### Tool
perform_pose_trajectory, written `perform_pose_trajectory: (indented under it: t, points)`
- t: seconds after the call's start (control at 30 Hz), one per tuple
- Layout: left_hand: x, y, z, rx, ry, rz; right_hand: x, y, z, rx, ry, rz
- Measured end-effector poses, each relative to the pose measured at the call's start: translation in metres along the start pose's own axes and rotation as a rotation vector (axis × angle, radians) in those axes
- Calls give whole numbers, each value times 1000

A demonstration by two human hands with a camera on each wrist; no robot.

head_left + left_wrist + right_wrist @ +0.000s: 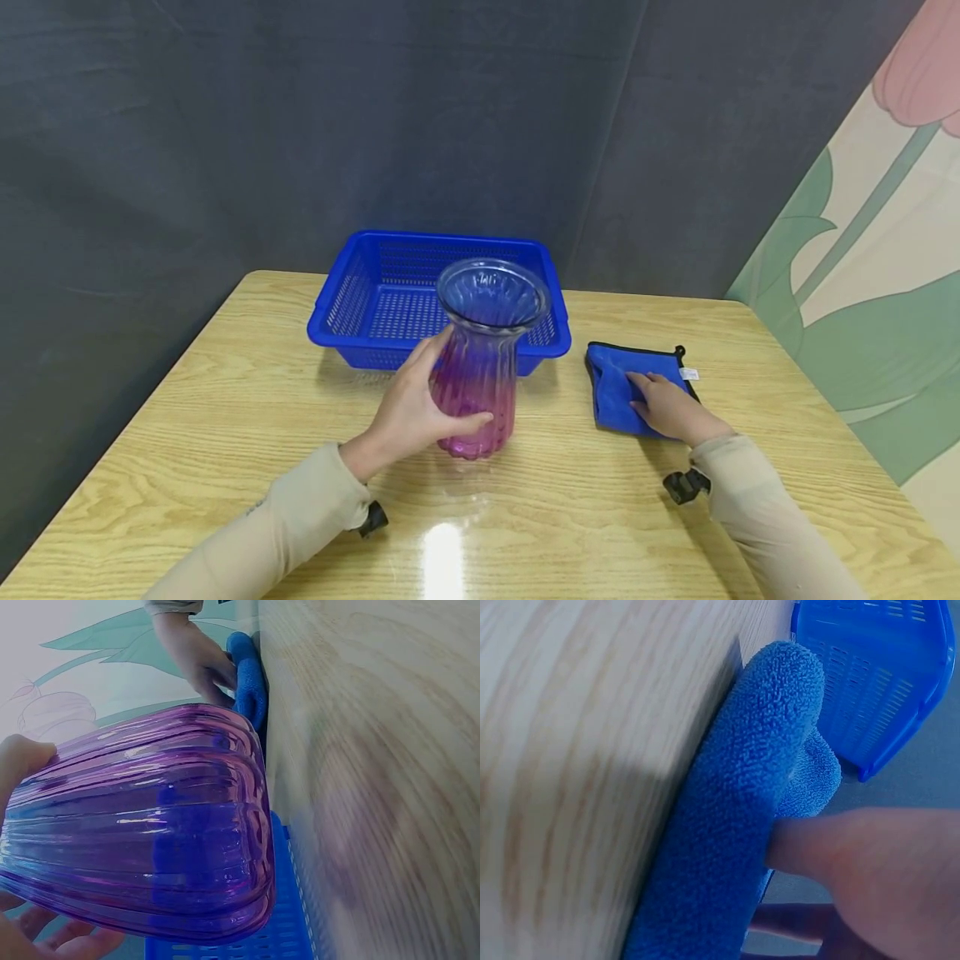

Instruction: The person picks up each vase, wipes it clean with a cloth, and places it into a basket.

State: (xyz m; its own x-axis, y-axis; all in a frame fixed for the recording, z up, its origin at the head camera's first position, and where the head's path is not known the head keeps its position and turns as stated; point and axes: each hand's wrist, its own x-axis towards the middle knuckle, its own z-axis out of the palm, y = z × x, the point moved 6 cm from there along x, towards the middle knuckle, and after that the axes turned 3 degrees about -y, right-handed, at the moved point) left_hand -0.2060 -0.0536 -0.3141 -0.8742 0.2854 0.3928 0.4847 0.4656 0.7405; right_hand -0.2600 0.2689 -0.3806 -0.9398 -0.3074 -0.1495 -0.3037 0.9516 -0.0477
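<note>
My left hand grips a ribbed glass vase, fingers on its far side and thumb across the near side. Blue-grey at its flared rim, the vase fades through purple to pink at the base, and it stands slightly tilted in the head view. Seen from the left wrist, its base is raised off the tabletop. To the right, my right hand touches a folded blue cloth with dark edging, a small loop and a white tag. The right wrist view shows the thumb against the towelling fold.
Behind the vase stands a blue perforated plastic basket at the back of the wooden table. A dark curtain hangs along the rear. At the right is a wall painted with flowers and leaves.
</note>
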Motion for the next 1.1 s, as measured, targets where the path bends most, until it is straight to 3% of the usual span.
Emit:
perform_pose_trajectory:
  t: [0.73, 1.1]
  points:
    - [6, 13, -18, 81, 44, 62, -3, -3, -3, 1, 39, -38]
    - [9, 24, -30, 133, 33, 79, -3, -2, -3, 4, 38, -39]
